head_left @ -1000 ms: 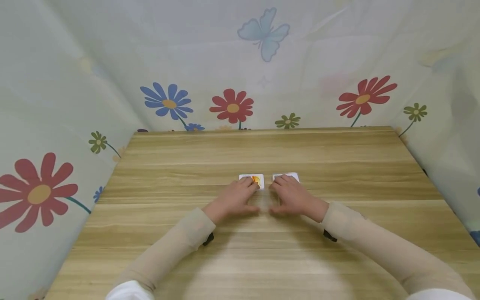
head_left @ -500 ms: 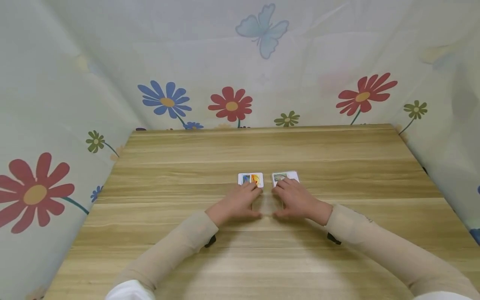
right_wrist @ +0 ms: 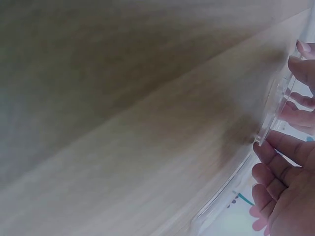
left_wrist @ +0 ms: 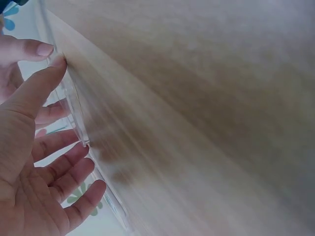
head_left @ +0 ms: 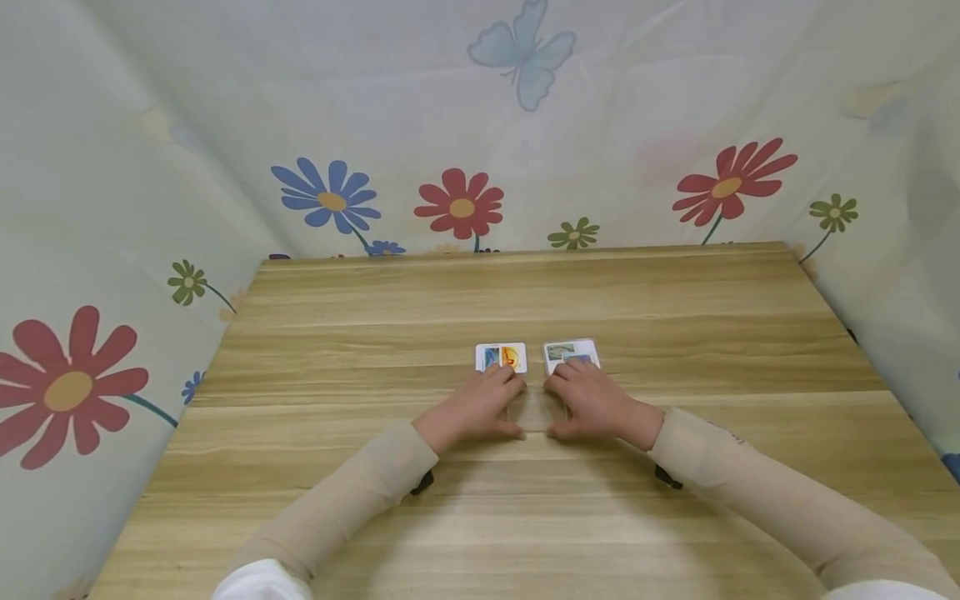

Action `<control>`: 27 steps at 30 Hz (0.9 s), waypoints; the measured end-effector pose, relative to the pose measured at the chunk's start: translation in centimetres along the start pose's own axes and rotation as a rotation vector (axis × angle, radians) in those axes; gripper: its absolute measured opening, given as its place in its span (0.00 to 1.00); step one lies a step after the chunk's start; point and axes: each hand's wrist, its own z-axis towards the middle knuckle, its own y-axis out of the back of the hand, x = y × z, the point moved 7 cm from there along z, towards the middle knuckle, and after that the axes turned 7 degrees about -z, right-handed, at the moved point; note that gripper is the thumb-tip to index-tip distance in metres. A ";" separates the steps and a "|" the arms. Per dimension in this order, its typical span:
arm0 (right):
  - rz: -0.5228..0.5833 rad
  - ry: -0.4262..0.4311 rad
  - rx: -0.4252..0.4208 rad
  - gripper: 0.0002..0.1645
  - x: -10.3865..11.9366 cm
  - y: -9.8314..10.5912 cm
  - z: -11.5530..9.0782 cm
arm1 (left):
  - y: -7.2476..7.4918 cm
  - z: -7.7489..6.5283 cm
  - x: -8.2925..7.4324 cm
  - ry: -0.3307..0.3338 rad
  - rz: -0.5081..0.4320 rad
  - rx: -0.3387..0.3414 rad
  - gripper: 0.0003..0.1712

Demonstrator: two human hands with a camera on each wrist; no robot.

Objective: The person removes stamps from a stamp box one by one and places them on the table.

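Note:
Both hands hold one clear, flat plastic piece (head_left: 536, 414) low over the table, its thin edge showing as a clear plastic strip (left_wrist: 75, 105) in the left wrist view. My left hand (head_left: 482, 406) grips its left side, thumb on the near edge and fingertips on the far edge. On the right side my right hand (head_left: 597, 406) grips it the same way. Just beyond the left fingers lies a white card (head_left: 513, 355) with blue and yellow pictures. Past the right fingers is a white card stack (head_left: 562, 350) with green and blue pictures. Fingers cover the near part of both.
The wood-grain table (head_left: 360, 333) extends around both hands. A pale cloth (head_left: 630, 108) printed with flowers and a butterfly hangs behind it and along both sides.
Both hands have drawn slightly back toward me, uncovering more of the card pictures. The thumbs and fingers keep their hold on the clear piece. The head view has tilted slightly.

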 end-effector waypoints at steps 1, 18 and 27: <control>-0.003 0.003 -0.004 0.32 0.0 -0.1 0.0 | 0.0 0.0 0.0 -0.001 -0.003 0.000 0.37; 0.027 -0.046 0.020 0.36 -0.3 -0.3 -0.3 | -0.2 -0.1 0.4 -0.005 -0.049 0.009 0.42; 0.036 -0.085 -0.014 0.35 -1.0 0.5 0.2 | 0.6 -0.5 1.1 0.001 -0.082 -0.058 0.43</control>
